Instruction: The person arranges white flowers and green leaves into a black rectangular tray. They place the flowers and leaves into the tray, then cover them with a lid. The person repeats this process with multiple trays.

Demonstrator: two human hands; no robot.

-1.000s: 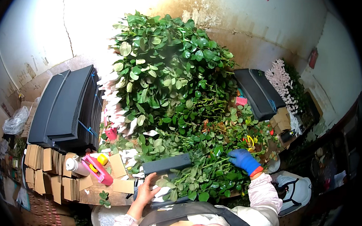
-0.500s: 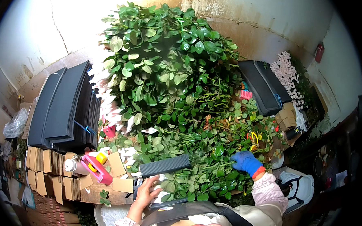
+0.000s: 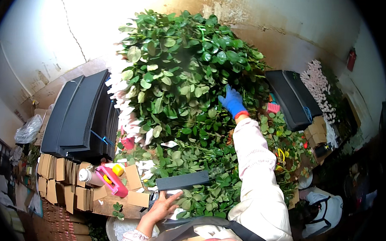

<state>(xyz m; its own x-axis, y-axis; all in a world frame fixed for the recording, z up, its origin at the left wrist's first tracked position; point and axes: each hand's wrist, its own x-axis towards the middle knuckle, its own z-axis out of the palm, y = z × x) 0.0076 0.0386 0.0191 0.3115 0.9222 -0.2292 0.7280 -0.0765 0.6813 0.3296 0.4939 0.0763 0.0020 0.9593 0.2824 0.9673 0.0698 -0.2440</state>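
My left hand [image 3: 163, 207], bare, lies at the near edge of the table with its fingers spread. Its fingertips are by a dark grey ridged strip [image 3: 183, 181] and some loose rose leaves. My right hand [image 3: 233, 103], in a blue glove with a red cuff, is stretched far forward against a tall heap of leafy rose stems [image 3: 173, 80]. Its fingers look apart, and I see nothing held in them. Pale pink-white wrapped heads [image 3: 126, 110] line the left side of the heap. More leafy stems [image 3: 211, 195] spread over the table before me.
At left stand stacked dark grey sheets [image 3: 77, 114], folded cardboard pieces [image 3: 53, 170], a white bottle [image 3: 89, 176] and a pink tape dispenser [image 3: 113, 182]. Further right are more dark sheets [image 3: 292, 97], yellow-handled scissors [image 3: 280, 154] and a pink comb-like piece [image 3: 273, 108].
My right hand has moved from the near right of the leaves forward and left to the tall heap, its arm now extended. My left hand stays near the grey strip.
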